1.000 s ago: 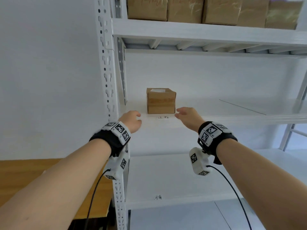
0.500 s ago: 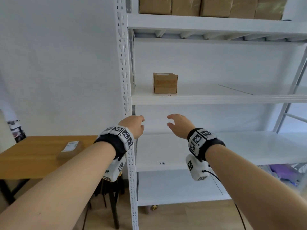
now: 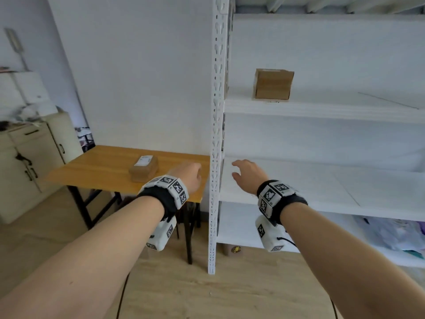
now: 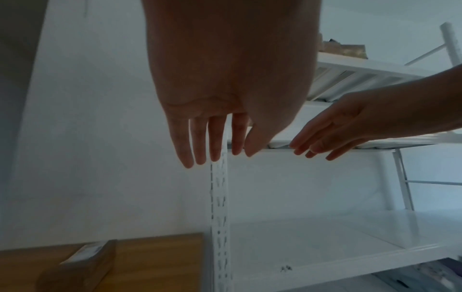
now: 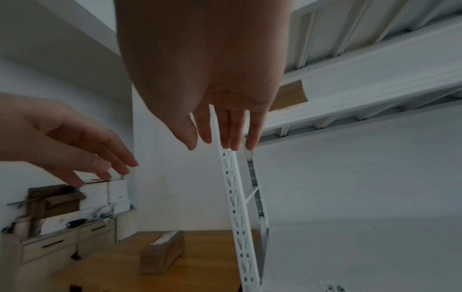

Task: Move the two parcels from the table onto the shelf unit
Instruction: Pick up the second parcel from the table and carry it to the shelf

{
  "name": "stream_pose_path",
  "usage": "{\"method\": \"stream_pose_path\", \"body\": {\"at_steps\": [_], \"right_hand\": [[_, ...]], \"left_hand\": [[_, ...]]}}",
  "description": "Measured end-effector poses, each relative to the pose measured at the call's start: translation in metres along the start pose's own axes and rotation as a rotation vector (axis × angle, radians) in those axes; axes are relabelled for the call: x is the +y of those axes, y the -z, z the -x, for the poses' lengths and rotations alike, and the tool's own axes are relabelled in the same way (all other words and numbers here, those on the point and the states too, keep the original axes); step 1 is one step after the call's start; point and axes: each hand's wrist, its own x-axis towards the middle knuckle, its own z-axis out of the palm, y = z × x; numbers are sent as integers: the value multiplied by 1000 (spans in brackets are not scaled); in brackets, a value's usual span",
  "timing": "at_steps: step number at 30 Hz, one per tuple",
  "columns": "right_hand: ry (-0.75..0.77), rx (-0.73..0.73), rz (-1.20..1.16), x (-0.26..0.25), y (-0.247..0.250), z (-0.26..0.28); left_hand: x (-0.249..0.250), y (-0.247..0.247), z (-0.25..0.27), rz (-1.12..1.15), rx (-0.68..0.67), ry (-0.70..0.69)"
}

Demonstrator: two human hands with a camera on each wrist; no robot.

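Head view shows both hands, left hand point(image 3: 187, 178) and right hand point(image 3: 248, 174), released and empty. The small flat brown cardboard parcel point(image 3: 144, 168) on the wooden table point(image 3: 96, 171) looks light and stiff; grasping its short sides should suit.

We've pulled our left hand point(image 3: 189, 178) and right hand point(image 3: 247, 174) down off the shelf edge, away from the parcel point(image 3: 273, 84), now upper right; the tabletop point(image 3: 96, 171) and second parcel point(image 3: 144, 168) swing into frame centre-left.
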Motion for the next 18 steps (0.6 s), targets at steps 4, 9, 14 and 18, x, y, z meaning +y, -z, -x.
{"method": "stream_pose_path", "body": {"at_steps": [4,9,14,18], "right_hand": [[27,-23,-3,-16,-29,-13],[30,-81,-14,-38,-70,-41],[26,-129,-14,-62,-111,-84],[49,-172,-11,-87,-144,-134]], "left_hand": [[-30,-9,7,-13,-16,75],[-78,-17,-1,-18,-27,151],[-134,-31,-25,16,-50,198],[-190,-42,-62,19,-83,211]]}}
